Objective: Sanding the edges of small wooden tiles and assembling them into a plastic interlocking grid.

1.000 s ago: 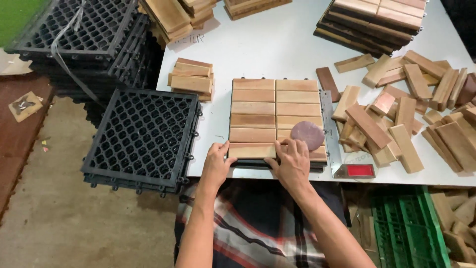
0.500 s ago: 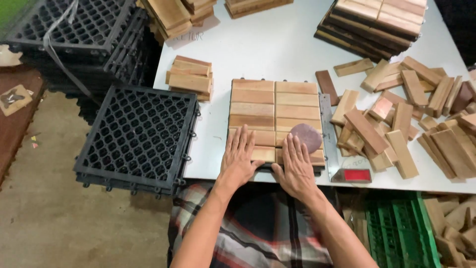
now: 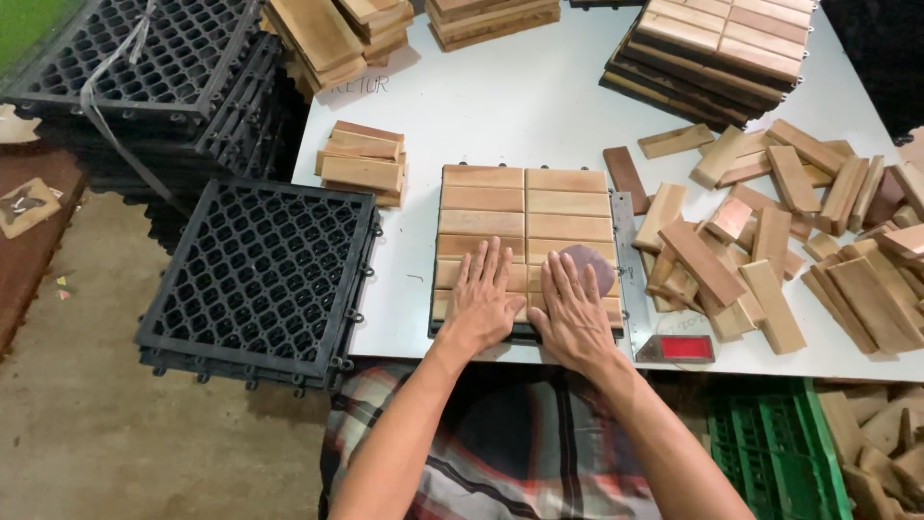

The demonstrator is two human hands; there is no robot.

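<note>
Two flat open hands, left hand (image 3: 484, 300) and right hand (image 3: 575, 310), press slatted tile (image 3: 525, 207); loose slats (image 3: 770, 231) beside.

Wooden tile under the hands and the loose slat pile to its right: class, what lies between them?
In the head view, a metal square ruler with a red handle lies between the tile and slat pile.

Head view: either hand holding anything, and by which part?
Nothing held. Left hand and right hand lie flat, palms down, on the near slats of the wooden tile.

Loose slats (image 3: 770, 241) lie right of the tile (image 3: 525, 207), grid base (image 3: 260, 274) left.
</note>
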